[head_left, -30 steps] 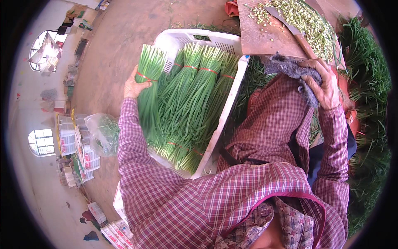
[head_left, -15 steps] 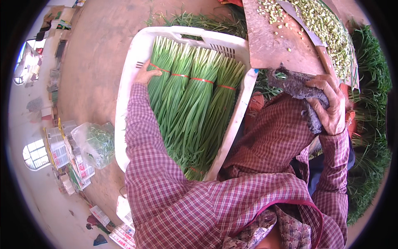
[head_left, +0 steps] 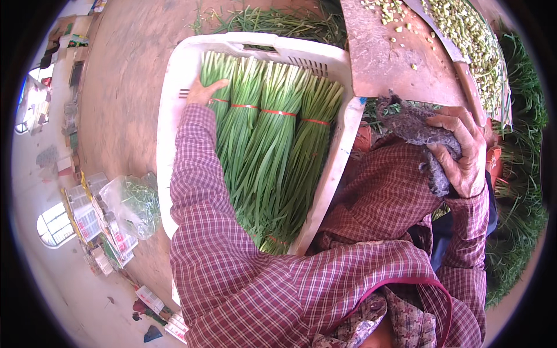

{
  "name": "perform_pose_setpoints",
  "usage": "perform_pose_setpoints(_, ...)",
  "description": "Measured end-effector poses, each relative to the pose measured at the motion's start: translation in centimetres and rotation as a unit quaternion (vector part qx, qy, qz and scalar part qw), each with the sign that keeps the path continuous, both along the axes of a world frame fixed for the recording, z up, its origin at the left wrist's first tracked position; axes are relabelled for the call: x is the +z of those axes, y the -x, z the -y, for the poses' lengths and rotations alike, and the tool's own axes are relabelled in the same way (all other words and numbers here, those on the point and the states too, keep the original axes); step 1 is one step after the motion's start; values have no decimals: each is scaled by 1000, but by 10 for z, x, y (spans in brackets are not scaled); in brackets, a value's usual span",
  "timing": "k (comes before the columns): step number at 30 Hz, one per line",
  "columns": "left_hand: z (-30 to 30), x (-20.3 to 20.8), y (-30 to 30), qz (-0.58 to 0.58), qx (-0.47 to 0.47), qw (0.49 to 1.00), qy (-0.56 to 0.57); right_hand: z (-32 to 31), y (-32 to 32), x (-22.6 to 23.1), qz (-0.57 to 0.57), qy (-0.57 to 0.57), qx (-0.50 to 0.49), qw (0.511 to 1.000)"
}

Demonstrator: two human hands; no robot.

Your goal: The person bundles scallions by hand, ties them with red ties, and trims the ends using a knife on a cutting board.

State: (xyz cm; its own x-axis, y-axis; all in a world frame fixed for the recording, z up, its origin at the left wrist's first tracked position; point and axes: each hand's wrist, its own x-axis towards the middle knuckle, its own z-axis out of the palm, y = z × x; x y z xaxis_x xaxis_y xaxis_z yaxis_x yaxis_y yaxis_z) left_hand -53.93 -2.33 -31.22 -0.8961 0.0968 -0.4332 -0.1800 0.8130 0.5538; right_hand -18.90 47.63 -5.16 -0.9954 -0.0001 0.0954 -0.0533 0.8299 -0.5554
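Several bundles of garlic chives (head_left: 278, 133), tied with red bands, lie side by side in a white plastic crate (head_left: 338, 153), their pale cut ends toward the far side. My left hand (head_left: 203, 93) is closed around the leftmost bundle (head_left: 216, 65) near its band, thumb across the top; the other fingers are partly hidden between the stalks and the crate wall. On the right, my right hand (head_left: 464, 148) grips a ragged grey cloth (head_left: 415, 126) above my knee. The cloth hangs down from the fingers.
At the far right stands a board (head_left: 400, 69) with a knife (head_left: 470, 93) and chopped pale green pieces (head_left: 470, 40). Loose greens (head_left: 284, 24) lie beyond the crate, and more chives (head_left: 516, 232) along the right. A clear plastic bag (head_left: 133, 206) rests left of the crate.
My left hand has slid slightly toward the cut ends of the leftmost bundle, its thumb now above the band. My right hand keeps the cloth, almost in place. The view has shifted a little.
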Motion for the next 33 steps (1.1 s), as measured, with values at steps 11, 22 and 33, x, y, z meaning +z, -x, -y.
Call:
perform_pose_setpoints(11,-11,-7,-12,70,74,988,-117,2,7,8,-11,-21,2,1000)
perform_pose_setpoints(22,-147,156,-164,-139,-12,890,-434,61,71,10,-19,363,-9,932)
perform_pose_setpoints(33,-79,130,-186,-113,158,869,-454,121,58,-57,-26,294,106,950)
